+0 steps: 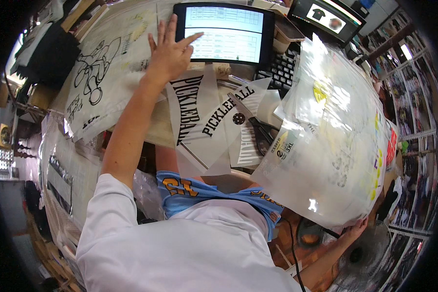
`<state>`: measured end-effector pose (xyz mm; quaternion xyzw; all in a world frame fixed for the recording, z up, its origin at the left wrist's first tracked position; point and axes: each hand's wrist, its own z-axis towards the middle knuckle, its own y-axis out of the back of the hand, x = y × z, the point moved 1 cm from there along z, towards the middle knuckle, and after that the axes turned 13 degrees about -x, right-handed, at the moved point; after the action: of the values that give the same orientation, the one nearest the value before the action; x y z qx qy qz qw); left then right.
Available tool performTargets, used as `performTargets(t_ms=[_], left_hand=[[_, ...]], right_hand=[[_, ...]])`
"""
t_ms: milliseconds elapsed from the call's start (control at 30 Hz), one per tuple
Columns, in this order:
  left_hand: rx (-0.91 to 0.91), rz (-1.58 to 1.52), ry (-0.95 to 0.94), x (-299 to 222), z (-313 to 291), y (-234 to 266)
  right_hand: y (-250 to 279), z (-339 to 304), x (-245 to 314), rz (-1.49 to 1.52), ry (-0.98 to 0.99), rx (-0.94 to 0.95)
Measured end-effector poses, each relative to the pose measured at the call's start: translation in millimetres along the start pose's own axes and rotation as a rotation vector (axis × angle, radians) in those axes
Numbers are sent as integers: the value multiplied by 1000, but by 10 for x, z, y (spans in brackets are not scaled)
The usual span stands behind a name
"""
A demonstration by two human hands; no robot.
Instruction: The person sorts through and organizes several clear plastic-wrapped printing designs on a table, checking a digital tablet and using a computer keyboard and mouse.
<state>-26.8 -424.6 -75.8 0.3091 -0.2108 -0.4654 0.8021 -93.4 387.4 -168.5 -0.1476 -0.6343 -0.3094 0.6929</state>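
My left hand reaches up to a black-framed tablet at the top middle. Its fingers are spread, and one fingertip lies over the lit screen, which shows tables. At the lower right, my right hand grips the near edge of a big stack of translucent printed film sheets. Most of its fingers are hidden beneath the sheets. Cut film pieces with black lettering lie on the table edge in front of me. Black-handled scissors rest on them, blades pointing up and left.
A black keyboard is partly covered by the film stack. Behind it stands a monitor. More printed film covers the left side of the table, with dark folded cloth beyond. Crowded shelves line the right.
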Motion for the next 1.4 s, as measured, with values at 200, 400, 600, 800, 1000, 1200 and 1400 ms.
performTargets(t_ms=[200,400,600,800,1000,1200,1400], left_hand=[[9,-51,24,61,-90,-159],[69,-388,274,-18,-479,553],[249,-961,289,-476,-981,1272],[503,-1286,140,-1866,-1362,1545],[423,-941,95,-2484,-1391,1566],[330,-836,35,-2691,-1368,1640],[210,-848,8,-2876,-1309,1590]], right_hand=[[10,-8,127,-225,223,66],[-119,50,304,-333,435,140],[-420,-413,767,-559,854,128],[-1160,-1261,1500,-772,752,195],[-897,-1344,1406,-756,681,197],[-1065,-1755,1400,-649,723,277],[-1244,-2258,1597,-587,793,415]])
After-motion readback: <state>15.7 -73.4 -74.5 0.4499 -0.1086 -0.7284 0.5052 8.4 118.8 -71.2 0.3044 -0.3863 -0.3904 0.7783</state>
